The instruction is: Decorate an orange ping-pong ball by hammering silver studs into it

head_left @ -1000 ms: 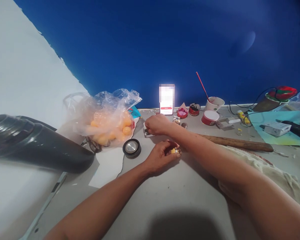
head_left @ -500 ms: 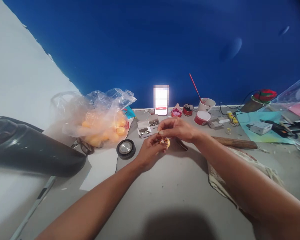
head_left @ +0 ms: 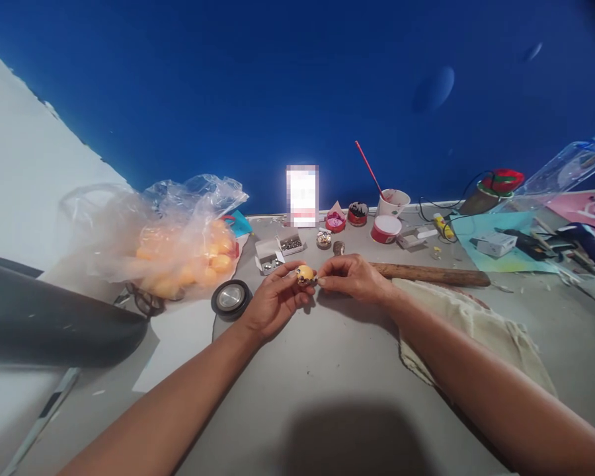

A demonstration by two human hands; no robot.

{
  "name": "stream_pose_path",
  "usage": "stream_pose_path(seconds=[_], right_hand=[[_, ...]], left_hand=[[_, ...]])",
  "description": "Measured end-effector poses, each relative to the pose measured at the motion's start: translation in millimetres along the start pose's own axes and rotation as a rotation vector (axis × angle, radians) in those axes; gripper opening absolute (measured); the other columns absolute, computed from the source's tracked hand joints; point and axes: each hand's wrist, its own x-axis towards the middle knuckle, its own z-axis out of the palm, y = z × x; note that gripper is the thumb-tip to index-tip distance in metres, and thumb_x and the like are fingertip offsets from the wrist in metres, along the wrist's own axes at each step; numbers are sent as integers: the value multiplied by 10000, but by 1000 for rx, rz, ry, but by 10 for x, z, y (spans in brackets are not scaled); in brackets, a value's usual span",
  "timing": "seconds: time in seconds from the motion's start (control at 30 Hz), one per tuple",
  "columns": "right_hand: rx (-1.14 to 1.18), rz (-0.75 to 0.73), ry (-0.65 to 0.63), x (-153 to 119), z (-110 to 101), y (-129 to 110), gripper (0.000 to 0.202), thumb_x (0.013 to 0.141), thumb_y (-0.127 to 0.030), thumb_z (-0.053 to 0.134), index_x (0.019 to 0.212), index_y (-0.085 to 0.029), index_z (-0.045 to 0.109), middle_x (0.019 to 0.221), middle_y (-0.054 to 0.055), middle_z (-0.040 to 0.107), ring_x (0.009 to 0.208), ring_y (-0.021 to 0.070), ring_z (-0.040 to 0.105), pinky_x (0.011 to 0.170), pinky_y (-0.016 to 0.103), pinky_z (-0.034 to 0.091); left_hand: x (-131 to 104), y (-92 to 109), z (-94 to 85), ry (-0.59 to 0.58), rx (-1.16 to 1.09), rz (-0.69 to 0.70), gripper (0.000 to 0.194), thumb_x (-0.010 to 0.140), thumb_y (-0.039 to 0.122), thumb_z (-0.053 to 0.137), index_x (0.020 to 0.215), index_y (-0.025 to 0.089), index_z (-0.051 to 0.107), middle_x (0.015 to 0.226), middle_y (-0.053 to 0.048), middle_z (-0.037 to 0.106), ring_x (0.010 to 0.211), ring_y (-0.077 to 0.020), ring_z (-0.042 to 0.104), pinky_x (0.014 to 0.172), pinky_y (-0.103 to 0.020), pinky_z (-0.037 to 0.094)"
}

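2 bare forearms (head_left: 178, 390) reach in from 7 and 4 o'clock; left hand (head_left: 278, 296) cupped, right hand (head_left: 351, 277) pinching toward 9 o'clock.

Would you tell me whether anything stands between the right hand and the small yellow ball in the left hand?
Nothing visible stands in the way: the right hand has its fingertips right beside the yellow ball, held in the left hand. The small open boxes lie beyond.

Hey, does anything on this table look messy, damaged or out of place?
Mostly untidiness: the white cup has red smears inside, pale scraps litter the table near the wooden stick's right end, and the cloth lies rumpled. I see no spill.
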Motion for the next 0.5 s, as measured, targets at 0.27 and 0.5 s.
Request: stream_pose_path(seconds=[0.27, 0.5], right_hand=[[-142, -143, 69, -43, 62, -46, 147, 834, -302, 707, 804, -173, 769, 727, 4, 716, 664, 125, 570, 619, 250, 399], [-300, -208, 173, -71, 197, -70, 113, 814, -188, 644, 758, -169, 740, 683, -15, 713, 634, 116, 584, 616, 237, 398]], left_hand=[[-36, -8, 46, 5, 199, 47, 399, 726, 268, 879, 1089, 184, 736, 771, -14, 695, 632, -142, 646, 523, -219, 487], [-75, -142, 51, 112, 429, 190, 271, 740, 355, 872, 918, 171, 783, 668, 15, 626, 563, -94, 540, 539, -222, 426]])
